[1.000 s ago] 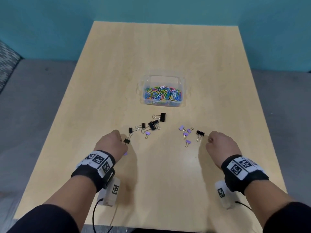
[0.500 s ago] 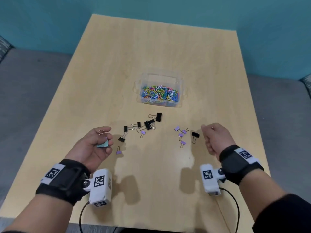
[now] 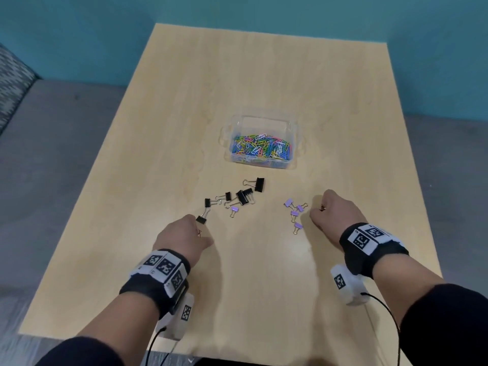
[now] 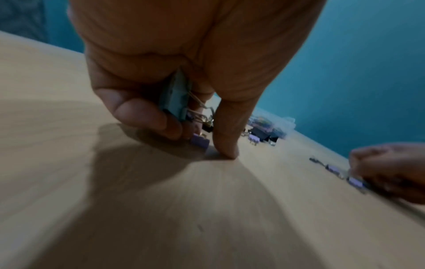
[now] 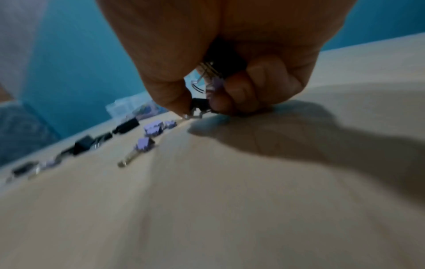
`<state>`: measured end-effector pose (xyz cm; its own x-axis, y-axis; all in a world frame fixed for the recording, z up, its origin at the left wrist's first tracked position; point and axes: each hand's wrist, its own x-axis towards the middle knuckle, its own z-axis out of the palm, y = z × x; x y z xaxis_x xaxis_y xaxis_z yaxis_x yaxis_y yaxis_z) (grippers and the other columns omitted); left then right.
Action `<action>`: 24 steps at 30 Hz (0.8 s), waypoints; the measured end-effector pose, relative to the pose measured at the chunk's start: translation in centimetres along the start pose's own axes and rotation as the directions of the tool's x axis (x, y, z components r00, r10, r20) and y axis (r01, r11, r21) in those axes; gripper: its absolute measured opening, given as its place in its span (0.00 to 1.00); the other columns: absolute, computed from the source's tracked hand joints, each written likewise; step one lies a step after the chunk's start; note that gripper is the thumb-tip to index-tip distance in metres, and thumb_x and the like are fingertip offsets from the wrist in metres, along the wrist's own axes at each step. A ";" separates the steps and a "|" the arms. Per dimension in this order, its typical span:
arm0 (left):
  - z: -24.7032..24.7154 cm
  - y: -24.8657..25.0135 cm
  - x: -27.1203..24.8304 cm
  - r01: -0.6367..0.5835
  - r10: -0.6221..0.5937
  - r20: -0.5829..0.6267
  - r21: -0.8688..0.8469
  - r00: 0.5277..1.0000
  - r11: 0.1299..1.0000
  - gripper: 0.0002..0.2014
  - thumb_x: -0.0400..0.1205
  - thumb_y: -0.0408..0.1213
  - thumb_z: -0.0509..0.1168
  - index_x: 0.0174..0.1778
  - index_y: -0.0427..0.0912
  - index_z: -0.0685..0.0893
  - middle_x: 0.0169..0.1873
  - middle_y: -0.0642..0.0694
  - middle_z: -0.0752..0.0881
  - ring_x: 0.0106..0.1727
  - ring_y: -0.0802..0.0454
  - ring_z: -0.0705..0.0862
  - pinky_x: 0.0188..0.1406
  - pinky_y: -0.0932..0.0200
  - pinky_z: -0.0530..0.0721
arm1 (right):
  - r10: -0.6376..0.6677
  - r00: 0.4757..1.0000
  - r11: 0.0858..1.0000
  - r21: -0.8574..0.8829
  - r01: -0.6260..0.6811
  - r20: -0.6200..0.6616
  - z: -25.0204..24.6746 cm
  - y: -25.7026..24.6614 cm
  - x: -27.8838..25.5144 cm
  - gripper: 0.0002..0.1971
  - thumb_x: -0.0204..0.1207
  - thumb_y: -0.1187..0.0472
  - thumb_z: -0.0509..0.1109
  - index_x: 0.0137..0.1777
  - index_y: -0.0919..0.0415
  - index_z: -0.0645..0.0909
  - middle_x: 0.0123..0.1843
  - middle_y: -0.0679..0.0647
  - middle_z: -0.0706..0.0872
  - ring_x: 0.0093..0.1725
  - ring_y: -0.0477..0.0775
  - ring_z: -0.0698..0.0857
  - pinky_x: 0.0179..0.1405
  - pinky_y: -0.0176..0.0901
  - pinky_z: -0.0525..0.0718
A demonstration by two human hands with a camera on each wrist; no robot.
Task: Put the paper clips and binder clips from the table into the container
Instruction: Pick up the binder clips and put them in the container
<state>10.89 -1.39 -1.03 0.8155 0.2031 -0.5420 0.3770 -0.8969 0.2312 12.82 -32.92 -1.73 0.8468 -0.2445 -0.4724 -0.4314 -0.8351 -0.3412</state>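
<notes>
In the head view, what is held is covered by the backs of the left hand (image 3: 182, 233) and right hand (image 3: 334, 210). Both wrist views are blurred; the clips (image 5: 147, 143) on the table (image 5: 230, 200) are smeared, their wire handles scarcely made out.

No words, brand names or numbers are showing legibly anywhere. The only signs appearing are black-and-white square coded markers, sitting on the black wristband of the left arm (image 3: 160, 268), the black wristband of the right arm (image 3: 367, 236), and the white wrist-mounted camera housings (image 3: 186, 313).
</notes>
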 end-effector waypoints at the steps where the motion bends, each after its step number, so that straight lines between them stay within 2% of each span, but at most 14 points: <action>1: 0.2 0.1 0.2 -0.002 0.002 0.009 0.008 1.000 1.000 0.14 0.72 0.52 0.70 0.37 0.50 0.73 0.35 0.52 0.81 0.36 0.53 0.79 0.29 0.58 0.71 | 0.024 1.000 0.989 0.144 -0.022 -0.012 -0.1 0.3 -0.1 0.09 0.71 0.54 0.64 0.41 0.59 0.70 0.32 0.56 0.84 0.29 0.57 0.79 0.28 0.45 0.74; 2: 0.2 0.2 0.4 -0.006 0.006 0.018 0.012 1.000 1.000 0.12 0.73 0.50 0.69 0.36 0.50 0.73 0.36 0.51 0.81 0.37 0.52 0.80 0.29 0.58 0.71 | 0.062 0.998 0.938 0.342 -0.053 -0.017 -0.3 0.5 -0.2 0.08 0.70 0.55 0.65 0.39 0.59 0.71 0.29 0.55 0.83 0.27 0.56 0.77 0.27 0.44 0.73; 3: 0.2 0.2 0.6 -0.015 0.015 0.027 0.016 1.000 1.000 0.11 0.73 0.49 0.68 0.36 0.50 0.74 0.36 0.51 0.81 0.38 0.52 0.80 0.29 0.58 0.71 | 0.114 0.993 0.811 0.577 -0.099 0.010 -0.5 0.7 -0.5 0.08 0.70 0.56 0.65 0.37 0.58 0.71 0.27 0.55 0.80 0.24 0.55 0.73 0.25 0.43 0.70; 5: 0.0 0.3 0.7 -0.041 0.040 0.047 0.030 0.998 0.999 0.09 0.73 0.47 0.68 0.37 0.48 0.75 0.35 0.51 0.81 0.37 0.52 0.80 0.29 0.58 0.70 | 0.167 0.968 0.310 0.922 -0.231 0.186 -0.8 1.6 -1.3 0.09 0.71 0.57 0.64 0.32 0.57 0.69 0.25 0.54 0.72 0.21 0.52 0.66 0.21 0.38 0.62; 6: -0.1 0.3 0.8 -0.053 0.051 0.057 0.039 0.997 0.998 0.08 0.73 0.45 0.67 0.36 0.47 0.75 0.34 0.51 0.81 0.36 0.52 0.79 0.28 0.58 0.69 | 0.115 0.956 0.047 0.960 -0.275 0.268 -1.0 1.9 -2.0 0.09 0.70 0.58 0.64 0.30 0.57 0.69 0.25 0.53 0.69 0.22 0.51 0.63 0.20 0.38 0.58; 7: -0.1 0.2 0.8 -0.068 0.065 0.062 0.054 0.996 0.996 0.07 0.73 0.43 0.66 0.36 0.47 0.75 0.33 0.51 0.81 0.35 0.52 0.79 0.27 0.59 0.69 | 0.037 0.953 -0.144 0.945 -0.292 0.300 -1.3 2.2 -2.8 0.09 0.69 0.59 0.63 0.29 0.58 0.70 0.25 0.53 0.67 0.23 0.50 0.61 0.20 0.38 0.56; 9: -0.1 0.3 0.5 -0.102 0.097 0.055 0.094 0.994 0.990 0.03 0.71 0.39 0.63 0.35 0.45 0.75 0.32 0.50 0.81 0.33 0.50 0.78 0.25 0.59 0.69 | -0.070 0.956 -0.322 0.901 -0.290 0.283 -1.6 2.5 -4.0 0.08 0.69 0.58 0.61 0.32 0.61 0.76 0.27 0.53 0.69 0.26 0.50 0.61 0.23 0.39 0.57; 11: -0.1 0.4 0.3 -0.135 0.130 0.042 0.133 0.991 0.982 0.02 0.70 0.36 0.61 0.33 0.44 0.73 0.30 0.49 0.79 0.29 0.50 0.74 0.24 0.59 0.68 | -0.115 0.956 -0.348 0.890 -0.294 0.270 -1.7 2.7 -4.3 0.11 0.73 0.56 0.59 0.36 0.62 0.78 0.30 0.55 0.74 0.27 0.51 0.65 0.23 0.38 0.63; 14: 0.0 -0.1 0.5 -0.144 0.142 0.031 0.086 0.989 0.986 0.06 0.70 0.34 0.61 0.30 0.45 0.71 0.27 0.48 0.77 0.27 0.50 0.72 0.24 0.59 0.67 | -0.105 0.940 -0.274 0.899 -0.342 0.325 -1.5 2.3 -3.4 0.12 0.78 0.54 0.65 0.36 0.60 0.76 0.35 0.56 0.80 0.25 0.49 0.71 0.20 0.37 0.71; 16: 0.2 -1.0 0.9 -0.083 0.088 0.015 -0.185 0.996 0.979 0.04 0.71 0.33 0.62 0.31 0.41 0.74 0.26 0.44 0.81 0.26 0.48 0.77 0.26 0.58 0.74 | -0.033 0.931 -0.106 0.925 -0.365 0.364 -1.4 1.5 -2.9 0.08 0.79 0.59 0.67 0.39 0.59 0.75 0.34 0.57 0.79 0.24 0.49 0.71 0.19 0.36 0.68; 17: 0.1 -1.3 1.0 -0.017 0.038 0.040 -0.434 0.998 0.901 0.05 0.73 0.31 0.62 0.31 0.39 0.75 0.27 0.41 0.82 0.25 0.46 0.78 0.27 0.55 0.78 | 0.023 0.935 0.052 0.934 -0.355 0.354 -1.2 1.0 -2.8 0.06 0.79 0.60 0.67 0.42 0.58 0.75 0.33 0.57 0.78 0.23 0.49 0.70 0.20 0.37 0.66; 19: -0.2 -1.8 1.0 0.134 -0.017 0.150 -0.819 0.989 0.558 0.06 0.76 0.26 0.63 0.33 0.36 0.75 0.32 0.35 0.83 0.26 0.45 0.80 0.26 0.54 0.80 | 0.094 0.962 0.514 0.814 -0.269 0.258 -0.5 -0.2 -3.0 0.05 0.79 0.58 0.67 0.45 0.58 0.75 0.33 0.56 0.78 0.24 0.51 0.70 0.22 0.39 0.65; 21: -1.0 -1.9 0.6 0.208 0.013 0.221 -0.932 0.975 0.299 0.05 0.78 0.23 0.62 0.38 0.35 0.76 0.36 0.33 0.87 0.28 0.45 0.80 0.25 0.58 0.80 | 0.049 0.989 0.868 0.485 -0.112 0.141 0.6 -1.3 -3.2 0.08 0.77 0.52 0.68 0.46 0.55 0.75 0.38 0.50 0.82 0.29 0.51 0.76 0.26 0.41 0.71; 24: -1.7 -2.1 0.6 0.209 0.055 0.222 -0.961 0.973 0.183 0.09 0.78 0.20 0.61 0.41 0.39 0.77 0.35 0.35 0.88 0.26 0.47 0.79 0.22 0.62 0.79 | -0.068 0.989 0.990 0.136 0.050 0.131 1.7 -2.5 -3.0 0.12 0.77 0.46 0.67 0.47 0.51 0.68 0.51 0.43 0.82 0.40 0.51 0.83 0.36 0.44 0.79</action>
<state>11.34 1.28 -0.45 0.7170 0.0612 -0.6944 0.6612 0.2556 0.7053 10.86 -29.27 -0.82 0.8260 -0.1201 -0.5508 -0.4266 -0.7718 -0.4715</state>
